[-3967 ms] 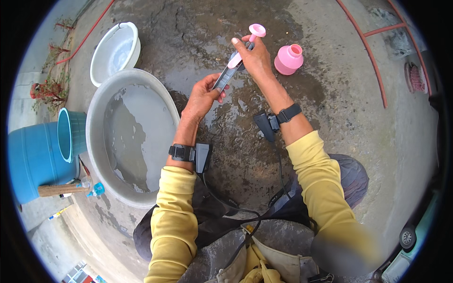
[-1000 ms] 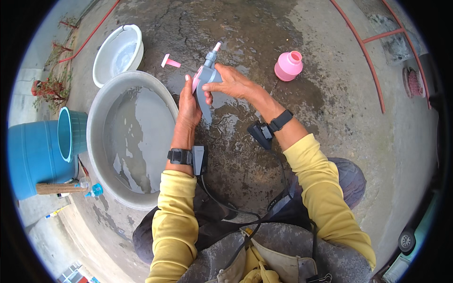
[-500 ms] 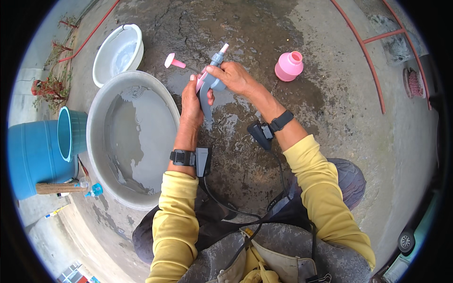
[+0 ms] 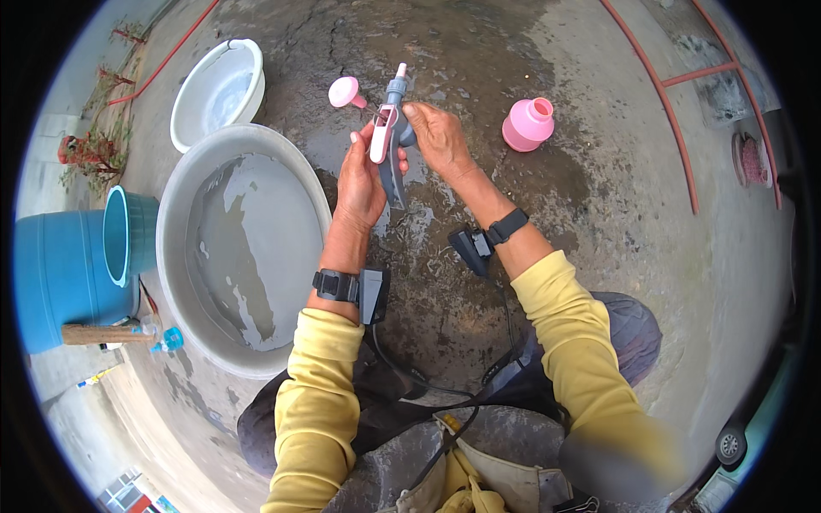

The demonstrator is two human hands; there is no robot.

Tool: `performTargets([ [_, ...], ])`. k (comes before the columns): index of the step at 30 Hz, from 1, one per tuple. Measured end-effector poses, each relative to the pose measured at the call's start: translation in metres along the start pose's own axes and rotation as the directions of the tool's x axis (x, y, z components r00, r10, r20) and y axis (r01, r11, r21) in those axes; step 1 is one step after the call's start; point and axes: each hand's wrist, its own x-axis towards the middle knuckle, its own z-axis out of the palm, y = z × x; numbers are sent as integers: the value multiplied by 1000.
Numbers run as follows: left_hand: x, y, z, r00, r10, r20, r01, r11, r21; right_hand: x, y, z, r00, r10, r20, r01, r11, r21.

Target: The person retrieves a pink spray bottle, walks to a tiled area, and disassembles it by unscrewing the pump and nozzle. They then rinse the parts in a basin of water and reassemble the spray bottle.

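A grey and pink sprayer head (image 4: 387, 141) is held up between my two hands, its pink tip pointing away from me. My left hand (image 4: 361, 184) grips it from the left, with fingertips showing on the far side of the grey handle. My right hand (image 4: 438, 141) closes on the rounded grey part at its right, thumb on top. Beside the sprayer head's left side is a pink mushroom-shaped piece (image 4: 344, 91); whether a thin dark stem joins the two is hard to make out. A pink bottle (image 4: 528, 125) with an open neck stands on the wet ground to the right.
At my left sits a large grey basin (image 4: 175, 256) of water, with a smaller white basin (image 4: 256, 90) beyond it. A blue drum (image 4: 64, 274), teal bucket (image 4: 128, 235) and wooden piece (image 4: 107, 333) are farther left. Red metal bars (image 4: 676, 137) lie at far right.
The sprayer head has been turned so its pink lever faces up toward me and its tip points more straight ahead. The pink mushroom-shaped piece has shifted right and tilted.
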Motion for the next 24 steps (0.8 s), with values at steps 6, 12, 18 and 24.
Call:
performTargets([
  [6, 5, 1, 6, 945, 327, 3, -288, 826, 485, 8, 5, -2, 965, 107, 240, -255, 602, 757],
  [12, 4, 9, 11, 887, 453, 85, -351, 544, 763, 2, 1, -4, 930, -141, 339, -275, 344, 898],
  [18, -5, 4, 19, 852, 495, 172, -372, 339, 864, 1, 0, 15, 977, 113, 182, -214, 488, 846],
  [24, 2, 36, -45, 728, 681, -75, -339, 454, 824, 13, 12, 11, 978, 155, 138, -181, 314, 932],
])
